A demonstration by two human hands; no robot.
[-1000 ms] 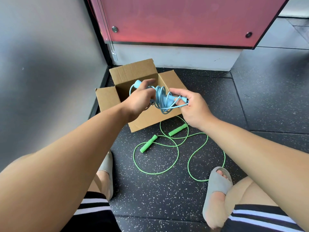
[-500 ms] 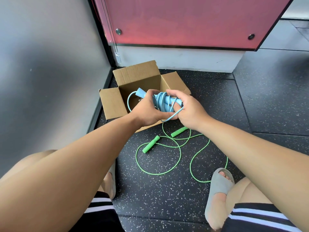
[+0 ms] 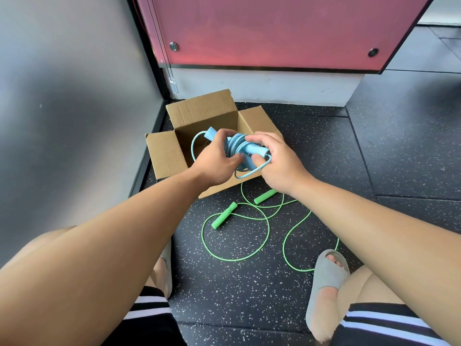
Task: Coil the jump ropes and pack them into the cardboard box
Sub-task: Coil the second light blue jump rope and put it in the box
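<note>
A light blue jump rope (image 3: 239, 149) is bundled into a coil around its handles, and both my hands hold it over the open cardboard box (image 3: 202, 113). My left hand (image 3: 217, 161) grips the bundle's left side, with one blue handle sticking out past the thumb. On the right side my right hand (image 3: 277, 161) pinches the other handle and a loose loop of cord. A green jump rope (image 3: 235, 216) lies uncoiled on the floor in front of the box, with both handles near the box's front wall.
The box stands in a corner between a grey wall (image 3: 74, 121) on the left and a red panel (image 3: 274, 31) behind. My two feet in grey slippers (image 3: 326, 278) rest on the black speckled floor, close to the green cord.
The blue bundle and both hands have come closer together and sunk slightly toward the box opening. The loose cord is wound tighter. The green rope has not moved.
</note>
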